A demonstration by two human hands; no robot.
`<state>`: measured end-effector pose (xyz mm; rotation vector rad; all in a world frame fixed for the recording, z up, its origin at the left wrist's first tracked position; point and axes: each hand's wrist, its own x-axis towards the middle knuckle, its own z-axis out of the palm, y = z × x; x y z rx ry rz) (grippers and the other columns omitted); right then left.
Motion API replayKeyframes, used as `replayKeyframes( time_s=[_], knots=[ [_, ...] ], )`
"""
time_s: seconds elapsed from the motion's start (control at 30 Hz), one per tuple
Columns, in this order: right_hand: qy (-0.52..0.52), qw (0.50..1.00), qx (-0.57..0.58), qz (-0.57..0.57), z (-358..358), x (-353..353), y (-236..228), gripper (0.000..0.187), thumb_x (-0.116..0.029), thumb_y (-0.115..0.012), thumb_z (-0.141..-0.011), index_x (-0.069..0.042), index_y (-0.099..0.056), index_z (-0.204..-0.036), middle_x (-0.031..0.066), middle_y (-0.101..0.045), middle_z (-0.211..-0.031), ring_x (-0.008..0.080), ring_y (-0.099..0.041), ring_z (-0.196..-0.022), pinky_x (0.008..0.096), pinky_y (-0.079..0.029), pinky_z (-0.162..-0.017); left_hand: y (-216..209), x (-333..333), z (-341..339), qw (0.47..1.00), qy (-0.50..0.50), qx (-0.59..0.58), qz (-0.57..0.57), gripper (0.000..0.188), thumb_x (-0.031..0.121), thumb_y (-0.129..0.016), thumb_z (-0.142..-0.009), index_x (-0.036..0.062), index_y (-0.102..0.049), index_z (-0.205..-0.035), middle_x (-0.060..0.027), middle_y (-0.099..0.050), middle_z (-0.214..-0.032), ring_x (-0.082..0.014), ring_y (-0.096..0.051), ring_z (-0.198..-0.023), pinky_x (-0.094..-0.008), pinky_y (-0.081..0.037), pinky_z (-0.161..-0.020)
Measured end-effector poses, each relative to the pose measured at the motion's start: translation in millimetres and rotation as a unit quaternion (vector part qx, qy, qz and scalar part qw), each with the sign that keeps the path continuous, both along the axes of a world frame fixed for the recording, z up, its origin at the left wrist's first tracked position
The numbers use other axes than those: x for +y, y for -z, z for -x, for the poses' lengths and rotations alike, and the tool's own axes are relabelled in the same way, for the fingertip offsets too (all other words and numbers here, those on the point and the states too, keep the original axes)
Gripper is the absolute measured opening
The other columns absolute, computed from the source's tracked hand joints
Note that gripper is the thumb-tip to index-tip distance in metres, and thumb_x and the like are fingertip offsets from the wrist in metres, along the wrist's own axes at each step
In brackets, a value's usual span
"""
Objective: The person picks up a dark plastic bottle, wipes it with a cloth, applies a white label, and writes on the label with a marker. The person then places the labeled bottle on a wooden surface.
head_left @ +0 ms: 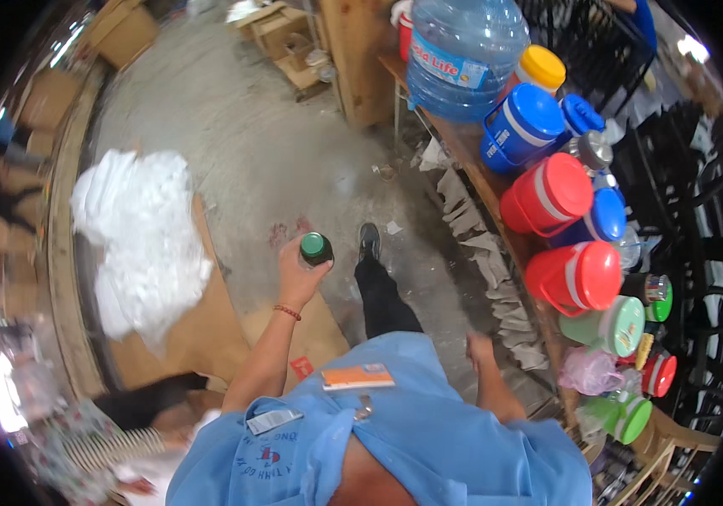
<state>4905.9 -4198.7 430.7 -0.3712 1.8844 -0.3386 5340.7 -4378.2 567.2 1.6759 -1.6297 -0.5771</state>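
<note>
My left hand (299, 275), with a beaded bracelet (287, 313) at the wrist, is closed around a dark bottle (317, 253) with a green cap. The cap faces up toward me, and the bottle's lower part is hidden beneath it. My right hand (481, 350) hangs at my side, apart from the shelf. It looks loosely open and I see nothing in it, though it is slightly blurred. Nearest to it are folded grey-white sheets (496, 278) along the shelf's edge.
Along the right, a wooden shelf (509, 198) bears a large water jug (468, 51), red jugs (585, 277), blue jugs (532, 118) and a pink bag (591, 371). White bundles (138, 236) lie on cardboard (172, 350) at left. A person (83, 447) is at lower left. Cartons (281, 34) stand ahead.
</note>
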Motion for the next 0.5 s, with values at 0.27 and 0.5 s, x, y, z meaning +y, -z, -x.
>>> replayKeyframes(
  time_s=[0.27,0.5],
  knots=[
    [0.498,0.854,-0.013,0.15,-99,-376,114,0.072,-0.022,-0.066,-0.092,-0.012,-0.029,-0.152,0.0037,-0.057,-0.083,0.014,-0.053,-0.066,0.0283,-0.042,-0.046,60,-264,-31,0.983,0.106,0.044,-0.14,0.073,0.015,-0.083,-0.07,-0.0001,-0.049,-0.132,-0.018,-0.052,-0.125,-0.0325,-0.05,-0.12,-0.0401,-0.039,-0.105],
    [0.646,0.717,0.073,0.253,-92,-462,167,0.043,-0.016,-0.064,-0.092,-0.003,-0.052,-0.131,0.0048,-0.061,-0.087,0.0155,-0.057,-0.074,0.0288,-0.046,-0.056,184,-444,-26,0.955,0.269,0.03,-0.123,0.075,0.013,-0.085,-0.068,0.0001,-0.048,-0.133,-0.0183,-0.051,-0.13,-0.0323,-0.05,-0.122,-0.041,-0.039,-0.105]
  ],
)
